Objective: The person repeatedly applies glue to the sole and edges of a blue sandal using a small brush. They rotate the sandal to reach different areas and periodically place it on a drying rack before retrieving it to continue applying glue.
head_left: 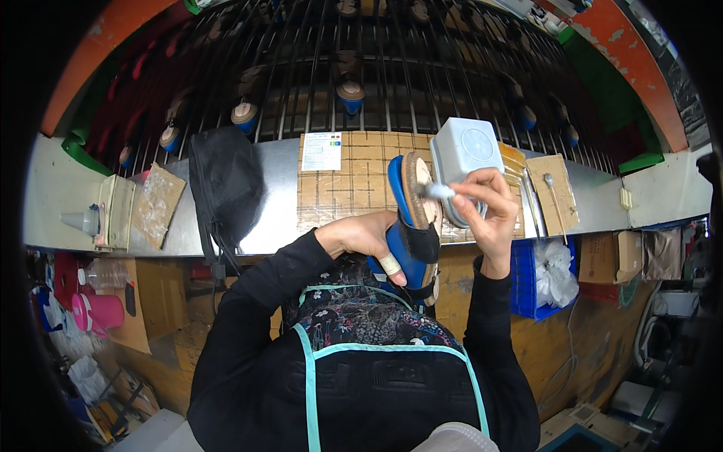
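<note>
My left hand (369,237), with a beige bandage round one finger, grips a sandal (416,242) that is fitted on a blue shoe last (404,260). The sandal is tilted on its side and has a dark strap, a pale insole and a brown sole edge. In my right hand (489,211), fingertips pinch a small pale brush (438,191), its tip at the insole edge; motion blurs it. Just behind that hand is a pale grey-blue square plastic container (467,143). Gridded cardboard (346,188) lies on the metal bench beneath.
Beyond the bench, a rack of metal rods (301,83) carries several shoes on blue lasts (351,94). A black bag (226,188) lies to the left. On the right, a stick with a pale head (552,184) rests on cardboard; a blue crate (536,290) with plastic bags stands lower.
</note>
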Tool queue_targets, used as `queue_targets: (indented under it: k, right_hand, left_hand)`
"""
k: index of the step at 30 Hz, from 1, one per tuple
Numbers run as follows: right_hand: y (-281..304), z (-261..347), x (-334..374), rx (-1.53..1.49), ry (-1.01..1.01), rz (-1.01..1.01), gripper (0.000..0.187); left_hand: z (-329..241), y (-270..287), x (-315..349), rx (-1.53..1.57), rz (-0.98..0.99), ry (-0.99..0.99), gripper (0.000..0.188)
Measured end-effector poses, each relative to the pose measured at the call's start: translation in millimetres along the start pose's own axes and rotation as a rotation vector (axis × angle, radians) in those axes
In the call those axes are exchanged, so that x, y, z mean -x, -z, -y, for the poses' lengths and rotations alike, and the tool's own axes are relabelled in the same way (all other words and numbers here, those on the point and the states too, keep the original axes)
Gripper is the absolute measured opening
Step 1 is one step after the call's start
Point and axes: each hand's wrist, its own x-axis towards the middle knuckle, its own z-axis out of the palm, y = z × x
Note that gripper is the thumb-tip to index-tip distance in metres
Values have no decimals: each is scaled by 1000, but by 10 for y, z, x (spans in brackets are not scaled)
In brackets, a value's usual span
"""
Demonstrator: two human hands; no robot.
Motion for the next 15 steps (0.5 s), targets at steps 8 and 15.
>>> queue_targets:
  k: [8, 15]
  right_hand:
    - [20, -62, 25, 37, 9, -30, 17]
    - [281, -93, 638, 101, -181, 55, 17]
  left_hand:
    - [204, 73, -59, -89, 51, -108, 77]
    - [334, 137, 112, 12, -50, -388, 87]
